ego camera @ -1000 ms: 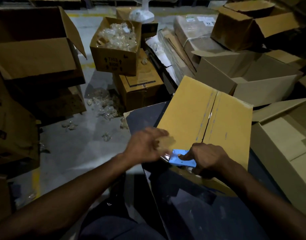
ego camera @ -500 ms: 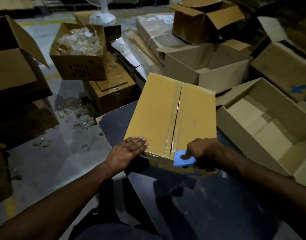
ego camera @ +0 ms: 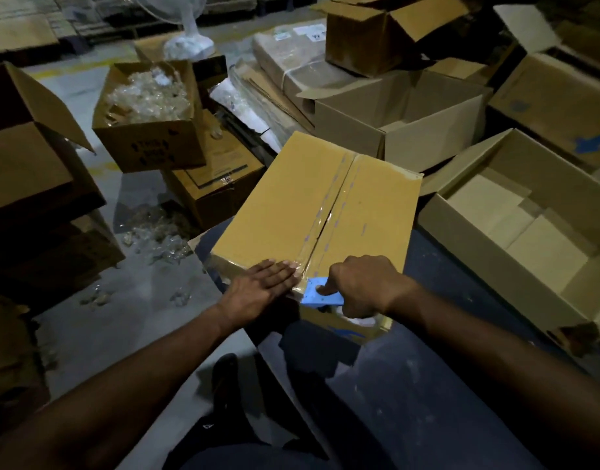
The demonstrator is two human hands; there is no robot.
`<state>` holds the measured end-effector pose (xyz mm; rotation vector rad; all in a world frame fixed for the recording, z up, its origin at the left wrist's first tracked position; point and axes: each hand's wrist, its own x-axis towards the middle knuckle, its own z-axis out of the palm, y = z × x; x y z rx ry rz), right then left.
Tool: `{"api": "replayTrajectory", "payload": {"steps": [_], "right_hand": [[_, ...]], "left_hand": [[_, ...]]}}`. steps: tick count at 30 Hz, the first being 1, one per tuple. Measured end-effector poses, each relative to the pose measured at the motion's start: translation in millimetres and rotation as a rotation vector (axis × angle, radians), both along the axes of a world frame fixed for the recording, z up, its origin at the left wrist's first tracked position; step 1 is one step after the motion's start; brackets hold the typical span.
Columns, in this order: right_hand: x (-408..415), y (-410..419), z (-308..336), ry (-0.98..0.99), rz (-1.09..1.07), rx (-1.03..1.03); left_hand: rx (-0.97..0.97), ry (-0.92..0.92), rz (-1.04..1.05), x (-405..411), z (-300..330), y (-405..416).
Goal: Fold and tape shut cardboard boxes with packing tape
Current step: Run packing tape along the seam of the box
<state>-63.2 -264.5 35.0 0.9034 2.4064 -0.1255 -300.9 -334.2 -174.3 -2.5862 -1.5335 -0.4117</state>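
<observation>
left hand (ego camera: 262,290) flat, fingers straight, presses tape on box (ego camera: 317,212) near edge | right hand (ego camera: 359,286) grips blue dispenser (ego camera: 320,295) | risk: tape tears crooked or lifts if the pressing hand slips

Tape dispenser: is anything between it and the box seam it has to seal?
Nothing visible. The blue tape dispenser, gripped by the right hand, sits at the near end of the box seam; the left hand presses flat beside it, left of the seam.

1 taped box (ego camera: 292,212), 1 blue tape dispenser (ego camera: 320,295), 2 hands, several open boxes around.
</observation>
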Motion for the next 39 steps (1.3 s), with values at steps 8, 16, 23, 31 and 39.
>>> {"api": "replayTrajectory", "payload": {"steps": [8, 16, 23, 31, 39], "right_hand": [[105, 1, 12, -0.14, -0.108, 0.024], [102, 1, -9, -0.162, -0.169, -0.055], [123, 7, -14, -0.071, -0.149, -0.105], [206, -4, -12, 0.03, -0.264, -0.172], [237, -10, -22, 0.075, -0.359, -0.194]], "left_hand": [[-0.007, -0.011, -0.045, -15, -23, 2], [0.034, 0.082, -0.014, -3, -6, -12], [0.006, -0.009, -0.195, 126, 0, 20], [-0.044, -0.07, -0.219, 119, -13, 28], [-0.086, 0.028, -0.219, 116, -10, 26]]}}
